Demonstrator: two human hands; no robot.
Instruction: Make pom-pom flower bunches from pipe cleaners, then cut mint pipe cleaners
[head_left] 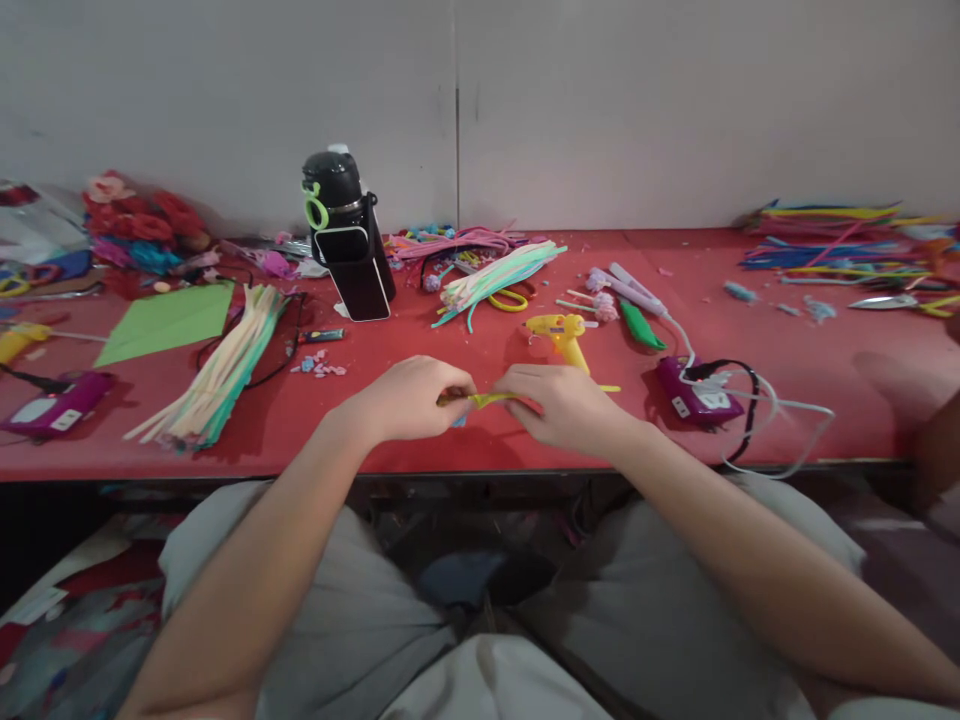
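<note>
evidently both hands were at work over the near edge of the red table [465,340], held close together but not touching. the left hand [416,400] had its fingers closed on one end of a thin yellow strip [491,398], and the right hand [555,402] pinched the same strip from the other side, so a short length of it showed in the gap between them, roughly level and above the tabletop. what lay inside each fist was hidden by the fingers. a small blue scrap [460,420] showed just below the strip. right behind the right hand stood a yellow glue gun [568,340], partly covered by that hand, and farther to the right were a green piece [640,326], a lilac tool [637,289] and a purple power strip [701,395] with its cables. beyond the hands lay a bundle of pastel stems [499,282], near yellow-handled scissors [508,300]. on the left, a black bottle [334,183] stood upright, and a pale bundle [217,375] partly overlapped a green sheet [169,325].
</note>
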